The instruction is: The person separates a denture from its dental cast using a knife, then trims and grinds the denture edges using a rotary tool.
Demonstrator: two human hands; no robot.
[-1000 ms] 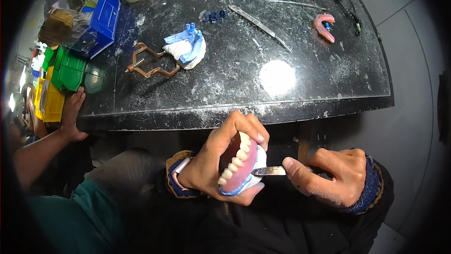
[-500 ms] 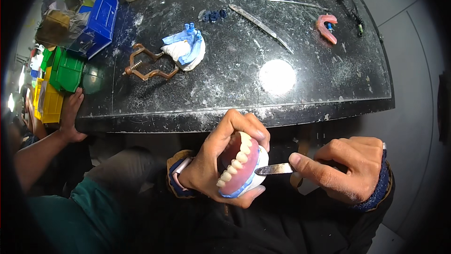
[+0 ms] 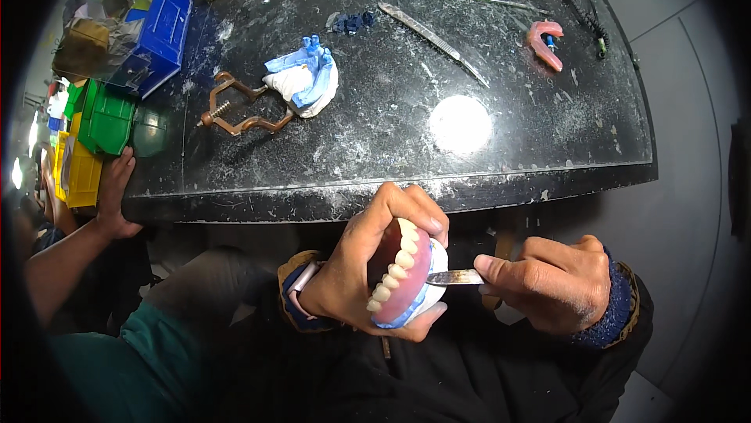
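Half a second ago the right hand [image 3: 555,278] sat farther out to the side; now it has come back in toward the left hand [image 3: 348,255], and the flat metal blade [image 3: 458,277] lies closer to level, its tip seeming to meet the seam between the blue layer [image 3: 407,316] and the white base [image 3: 432,298]. The left hand's grip looks the same — fingers curled over the top, thumb below, clasping the denture model [image 3: 408,286], its pink gum and row of teeth tilted upward. The right hand grasps the blade's tool, thumb along it. All this is held over the lap, just short of the bench [image 3: 375,141]. To my eye it's another small stroke at that seam — the pieces look joined, so the work seems unfinished.
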